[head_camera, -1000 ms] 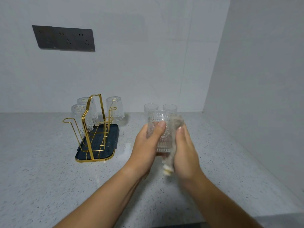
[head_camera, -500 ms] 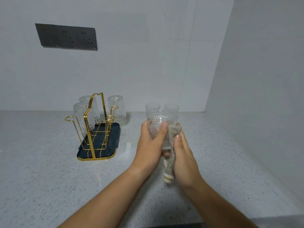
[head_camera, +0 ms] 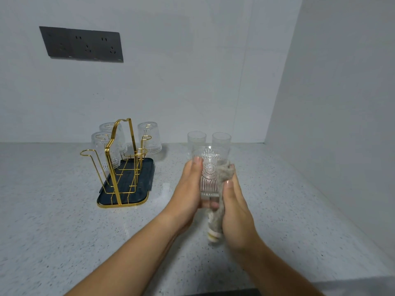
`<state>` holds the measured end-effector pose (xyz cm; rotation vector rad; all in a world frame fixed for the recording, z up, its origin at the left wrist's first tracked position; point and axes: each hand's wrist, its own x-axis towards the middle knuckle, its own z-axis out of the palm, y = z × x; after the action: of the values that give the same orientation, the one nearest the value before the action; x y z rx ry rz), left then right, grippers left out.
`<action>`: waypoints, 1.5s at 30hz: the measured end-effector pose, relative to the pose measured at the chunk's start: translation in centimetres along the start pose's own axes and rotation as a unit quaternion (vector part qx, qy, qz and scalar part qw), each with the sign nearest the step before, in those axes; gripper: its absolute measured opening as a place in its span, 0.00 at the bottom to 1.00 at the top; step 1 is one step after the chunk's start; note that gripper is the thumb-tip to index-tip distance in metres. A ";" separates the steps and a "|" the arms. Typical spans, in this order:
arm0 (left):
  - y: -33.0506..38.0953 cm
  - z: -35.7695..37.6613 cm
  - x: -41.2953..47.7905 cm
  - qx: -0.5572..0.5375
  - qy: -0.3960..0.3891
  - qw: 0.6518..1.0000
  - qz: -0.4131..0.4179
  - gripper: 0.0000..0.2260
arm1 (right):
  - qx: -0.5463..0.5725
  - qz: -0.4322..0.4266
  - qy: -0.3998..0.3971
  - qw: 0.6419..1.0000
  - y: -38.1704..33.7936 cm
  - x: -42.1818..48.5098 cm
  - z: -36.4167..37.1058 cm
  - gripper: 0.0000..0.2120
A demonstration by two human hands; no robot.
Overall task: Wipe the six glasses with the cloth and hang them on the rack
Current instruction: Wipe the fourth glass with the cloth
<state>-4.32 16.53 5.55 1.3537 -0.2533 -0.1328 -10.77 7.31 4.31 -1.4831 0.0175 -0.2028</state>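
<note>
Glass, clear and ribbed with a round motif, is held upright above the speckled countertop between both hands. The left hand grips its left side, thumb lying up the wall and fingers curled beneath the base. The right hand holds the grey cloth pressed against the glass's right side, fingers closed round the cloth, whose tail hangs below. Two upright glasses stand just behind. Well to the left, the gold rack carries three inverted glasses on its far hooks
</note>
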 end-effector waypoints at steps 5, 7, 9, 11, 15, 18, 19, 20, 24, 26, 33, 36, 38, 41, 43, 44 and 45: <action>-0.1 0.5 -0.5 0.082 0.046 0.994 0.061 0.21 | -0.033 -0.031 0.026 0.999 -0.2 0.2 0.0 0.21; -0.1 0.7 -0.7 0.029 0.067 0.996 0.053 0.17 | -0.037 -0.017 0.039 0.998 -0.9 0.4 0.0 0.18; -0.1 0.8 -1.0 -0.011 0.042 0.998 0.048 0.19 | 0.005 -0.005 0.050 0.999 -2.4 1.3 -0.4 0.21; -0.5 0.9 -1.0 -0.044 -0.013 0.999 0.026 0.20 | 0.095 0.034 0.086 0.991 -3.5 2.9 -1.1 0.25; -0.2 0.6 -0.6 -0.109 -0.036 0.993 -0.029 0.22 | 0.074 0.023 0.071 0.994 -3.4 1.7 -0.8 0.24; 0.5 0.0 0.1 -0.088 -0.013 0.996 -0.023 0.23 | 0.031 -0.012 0.036 0.999 -2.1 -0.7 0.3 0.22; 0.6 0.0 0.1 -0.055 -0.010 0.998 -0.019 0.24 | 0.017 -0.016 0.035 0.999 -1.4 -0.8 0.3 0.22; 0.7 0.0 -0.1 -0.020 -0.009 1.000 -0.016 0.26 | 0.007 -0.023 0.039 0.999 -1.1 -0.9 0.2 0.22; 0.1 0.6 -0.9 0.042 0.019 0.999 0.025 0.25 | -0.006 -0.027 0.049 0.998 -0.3 0.4 -0.5 0.21; 0.0 1.0 -1.0 0.018 0.050 0.997 0.051 0.21 | -0.010 -0.015 0.053 0.998 -1.0 0.9 -0.5 0.19; -0.2 1.5 -0.9 -0.102 -0.004 0.995 -0.006 0.24 | 0.093 0.006 0.115 0.989 -4.4 3.2 -0.9 0.22; 0.1 0.7 0.1 -0.170 0.010 0.985 -0.022 0.29 | 0.015 -0.034 0.030 0.999 -4.1 0.2 0.3 0.19; 0.2 0.2 0.4 -0.167 -0.005 0.985 -0.044 0.30 | 0.002 -0.044 0.017 0.999 -2.6 -0.9 0.6 0.20; -0.1 0.0 -0.1 -0.073 -0.031 0.996 -0.047 0.30 | -0.029 -0.029 0.034 0.999 -1.2 -0.2 0.2 0.20; -0.4 0.1 -0.3 -0.025 -0.024 0.999 -0.010 0.30 | -0.039 -0.026 0.052 0.998 -0.7 0.7 -0.2 0.21; -0.6 0.1 -0.3 -0.004 -0.015 1.000 0.016 0.29 | -0.040 -0.026 0.055 0.997 -0.6 1.0 -0.2 0.21; -0.6 0.0 -0.1 0.014 -0.003 0.999 0.044 0.29 | -0.038 -0.025 0.051 0.998 -0.4 1.3 -0.3 0.21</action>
<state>-4.44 16.43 4.98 1.3671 -0.3215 -0.0600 -9.61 6.79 4.79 -1.5483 0.0700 -0.3217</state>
